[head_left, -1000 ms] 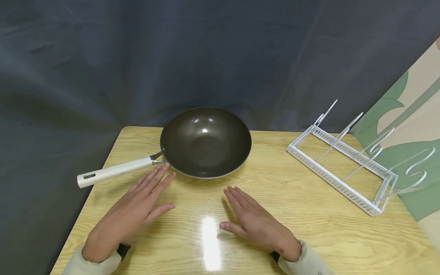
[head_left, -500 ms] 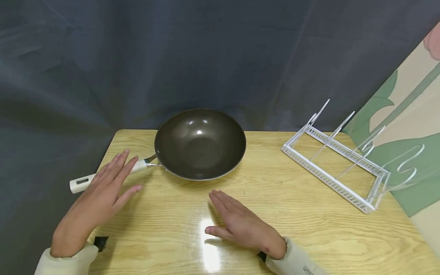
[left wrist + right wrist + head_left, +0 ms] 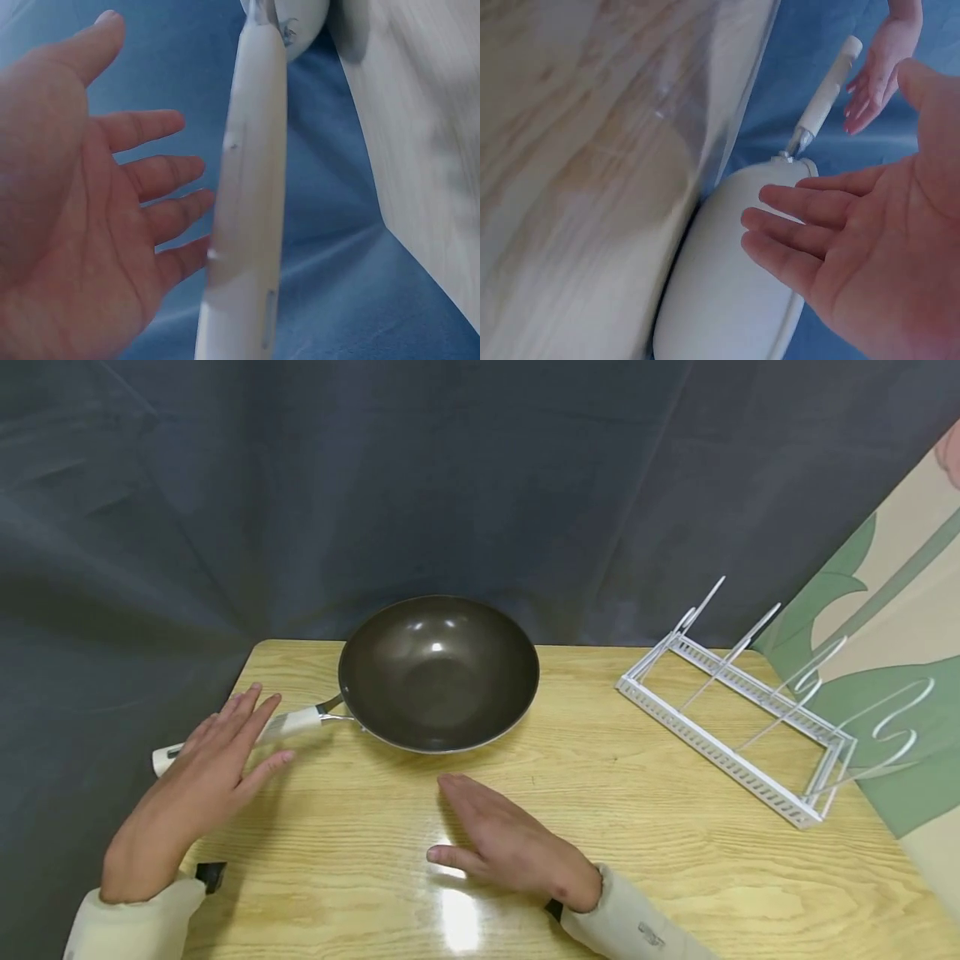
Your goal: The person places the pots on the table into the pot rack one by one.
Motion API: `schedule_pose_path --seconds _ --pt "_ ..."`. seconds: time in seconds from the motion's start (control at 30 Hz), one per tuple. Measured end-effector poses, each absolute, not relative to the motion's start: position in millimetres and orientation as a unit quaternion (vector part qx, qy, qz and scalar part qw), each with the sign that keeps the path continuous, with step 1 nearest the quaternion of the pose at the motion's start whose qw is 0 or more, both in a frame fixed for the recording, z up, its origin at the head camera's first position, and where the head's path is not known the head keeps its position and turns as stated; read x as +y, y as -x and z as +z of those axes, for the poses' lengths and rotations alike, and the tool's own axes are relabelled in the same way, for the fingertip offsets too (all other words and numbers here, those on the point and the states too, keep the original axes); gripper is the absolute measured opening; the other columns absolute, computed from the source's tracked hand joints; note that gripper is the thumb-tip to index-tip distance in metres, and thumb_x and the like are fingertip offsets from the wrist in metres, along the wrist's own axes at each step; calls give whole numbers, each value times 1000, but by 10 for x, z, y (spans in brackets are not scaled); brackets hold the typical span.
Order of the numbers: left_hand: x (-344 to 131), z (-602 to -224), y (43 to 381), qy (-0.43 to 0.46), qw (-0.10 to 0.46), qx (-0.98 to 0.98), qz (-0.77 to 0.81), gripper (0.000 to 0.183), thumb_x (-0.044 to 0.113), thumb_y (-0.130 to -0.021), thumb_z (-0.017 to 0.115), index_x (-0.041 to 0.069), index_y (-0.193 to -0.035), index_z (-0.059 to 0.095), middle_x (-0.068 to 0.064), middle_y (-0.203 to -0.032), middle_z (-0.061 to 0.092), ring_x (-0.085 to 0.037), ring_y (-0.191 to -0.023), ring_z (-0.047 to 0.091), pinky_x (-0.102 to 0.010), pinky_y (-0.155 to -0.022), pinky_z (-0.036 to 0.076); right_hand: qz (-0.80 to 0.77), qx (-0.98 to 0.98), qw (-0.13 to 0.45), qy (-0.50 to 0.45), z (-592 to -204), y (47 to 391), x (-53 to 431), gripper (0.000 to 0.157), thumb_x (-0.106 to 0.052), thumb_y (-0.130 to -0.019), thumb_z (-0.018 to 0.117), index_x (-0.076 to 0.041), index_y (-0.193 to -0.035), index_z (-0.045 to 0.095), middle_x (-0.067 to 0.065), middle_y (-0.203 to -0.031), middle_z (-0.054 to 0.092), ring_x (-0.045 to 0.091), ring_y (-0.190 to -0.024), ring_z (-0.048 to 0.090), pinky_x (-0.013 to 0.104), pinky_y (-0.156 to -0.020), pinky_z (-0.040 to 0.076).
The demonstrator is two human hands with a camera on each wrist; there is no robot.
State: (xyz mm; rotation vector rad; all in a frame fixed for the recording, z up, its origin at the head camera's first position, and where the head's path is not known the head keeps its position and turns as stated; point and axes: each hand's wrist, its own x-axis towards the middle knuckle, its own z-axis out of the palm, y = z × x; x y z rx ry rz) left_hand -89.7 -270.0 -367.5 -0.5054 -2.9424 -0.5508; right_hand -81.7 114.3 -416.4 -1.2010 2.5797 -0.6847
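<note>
A wok [image 3: 438, 677] with a dark inside and a pale outer wall [image 3: 720, 285] sits at the back of the table. Its white handle [image 3: 294, 722] points left, past the table's left edge. Over that handle hovers my left hand [image 3: 191, 785], fingers straight and thumb spread. In the left wrist view the palm [image 3: 82, 225] faces the handle [image 3: 251, 172], with the fingertips close to it; whether they touch I cannot tell. My right hand [image 3: 510, 839] is held above the table in front of the wok, fingers straight, holding nothing.
A white metal rack [image 3: 720, 752] with several upright wire dividers stands on the right of the wooden table [image 3: 675, 877]. Dark cloth [image 3: 465, 485] hangs behind the table and down its left side. A painted wall [image 3: 900, 710] borders the right.
My left hand has moved left, from beside the wok's rim to over its handle. The right hand has shifted a little left. The wok and rack stay put; the view has shifted slightly.
</note>
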Motion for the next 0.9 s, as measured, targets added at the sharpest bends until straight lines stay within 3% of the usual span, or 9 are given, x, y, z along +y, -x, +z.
schedule_pose_path --seconds 0.33,0.53,0.73,0.9 --pt "-2777 -3685 1037 130 10 -980 -149 78 47 -107 52 -6 -159 26 -35 -163 16 -51 -150 12 -70 -115 14 -249 867 117 416 -4193 923 1002 88 -61 -105 40 4 -161 17 20 -166 22 28 -153 22 42 -122 24" --pt "-2796 -3681 999 113 5 -986 -121 77 49 -107 50 -7 -156 31 -37 -156 29 -55 -144 26 -70 -112 22 -279 853 148 415 -4199 983 886 89 -62 -106 39 -1 -163 10 17 -169 14 26 -154 18 39 -123 21" --pt "-2802 -3708 965 122 31 -986 -108 70 45 -106 55 -9 -149 42 -38 -146 43 -56 -133 40 -71 -104 32 -329 837 197 390 -4231 1022 745 90 -65 -105 38 -5 -165 7 13 -170 10 22 -155 14 38 -123 18" --pt "-2798 -3714 962 128 29 -987 -97 66 42 -105 59 -8 -146 46 -36 -140 50 -57 -125 49 -72 -98 38 -348 832 201 382 -4255 1022 648 90 -66 -104 36 -7 -165 5 12 -170 8 21 -155 11 38 -123 17"
